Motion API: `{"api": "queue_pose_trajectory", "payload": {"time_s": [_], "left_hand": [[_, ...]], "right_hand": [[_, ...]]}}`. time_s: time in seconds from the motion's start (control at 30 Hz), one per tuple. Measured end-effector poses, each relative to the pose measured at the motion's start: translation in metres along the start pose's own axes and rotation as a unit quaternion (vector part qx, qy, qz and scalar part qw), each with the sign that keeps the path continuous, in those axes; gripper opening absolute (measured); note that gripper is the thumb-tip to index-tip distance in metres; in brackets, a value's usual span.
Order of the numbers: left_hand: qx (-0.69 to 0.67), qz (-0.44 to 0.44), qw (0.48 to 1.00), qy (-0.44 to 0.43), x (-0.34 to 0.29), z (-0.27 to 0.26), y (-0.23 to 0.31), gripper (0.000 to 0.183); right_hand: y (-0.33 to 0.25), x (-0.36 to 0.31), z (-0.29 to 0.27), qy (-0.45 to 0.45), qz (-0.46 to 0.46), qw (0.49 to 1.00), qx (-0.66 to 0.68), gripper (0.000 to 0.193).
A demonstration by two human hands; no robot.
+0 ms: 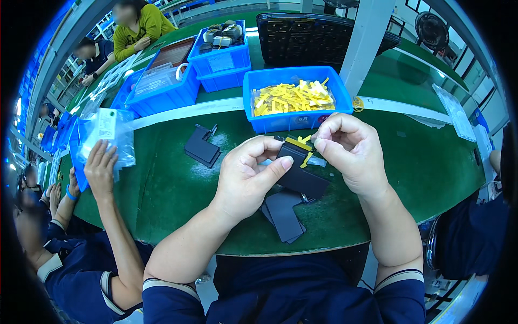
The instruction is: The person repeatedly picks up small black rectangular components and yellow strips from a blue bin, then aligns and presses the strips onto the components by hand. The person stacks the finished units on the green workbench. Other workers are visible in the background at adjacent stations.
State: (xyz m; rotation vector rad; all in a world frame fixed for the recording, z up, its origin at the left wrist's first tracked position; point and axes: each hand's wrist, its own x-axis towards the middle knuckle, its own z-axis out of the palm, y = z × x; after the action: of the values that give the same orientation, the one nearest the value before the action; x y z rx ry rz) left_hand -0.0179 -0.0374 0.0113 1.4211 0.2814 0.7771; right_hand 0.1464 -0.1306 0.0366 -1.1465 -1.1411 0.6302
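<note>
My left hand (249,174) grips a flat black rectangular part (302,175) over the green table (162,178), thumb pressed on its upper face. My right hand (348,148) pinches a small yellow strip (299,143) at the part's top edge; a second yellow strip (307,159) hangs beside it. Under the held part, a few more black flat parts (283,213) lie stacked near the table's front edge. Straight ahead, touching distance beyond my hands, stands a blue bin (259,121) filled with several yellow strips (294,97).
Two black parts (202,146) lie left of centre. A co-worker's hand (101,167) at left rests on clear plastic bags (108,129). More blue bins (221,56) and a black tray (302,35) stand behind. A white post (367,38) rises at the back.
</note>
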Motion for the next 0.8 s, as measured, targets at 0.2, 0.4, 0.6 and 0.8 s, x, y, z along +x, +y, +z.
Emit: {"api": "queue_pose_trajectory", "payload": {"time_s": [0.2, 0.4, 0.6, 0.8], "left_hand": [[-0.068, -0.025, 0.997, -0.028, 0.002, -0.004, 0.005, 0.016], [-0.074, -0.041, 0.995, -0.058, 0.003, -0.006, 0.006, 0.020], [-0.045, -0.004, 0.999, -0.023, 0.002, -0.003, 0.004, 0.018], [0.105, 0.052, 0.992, 0.047, 0.002, -0.003, -0.005, 0.020]], "right_hand": [[-0.003, 0.005, -0.001, -0.053, 0.024, 0.990, 0.129, 0.019], [0.000, 0.008, -0.010, -0.084, -0.019, 0.995, 0.043, 0.015], [-0.001, 0.006, -0.010, -0.054, 0.008, 0.998, 0.027, 0.015], [-0.008, 0.001, 0.007, 0.065, -0.281, 0.909, -0.301, 0.027]]}}
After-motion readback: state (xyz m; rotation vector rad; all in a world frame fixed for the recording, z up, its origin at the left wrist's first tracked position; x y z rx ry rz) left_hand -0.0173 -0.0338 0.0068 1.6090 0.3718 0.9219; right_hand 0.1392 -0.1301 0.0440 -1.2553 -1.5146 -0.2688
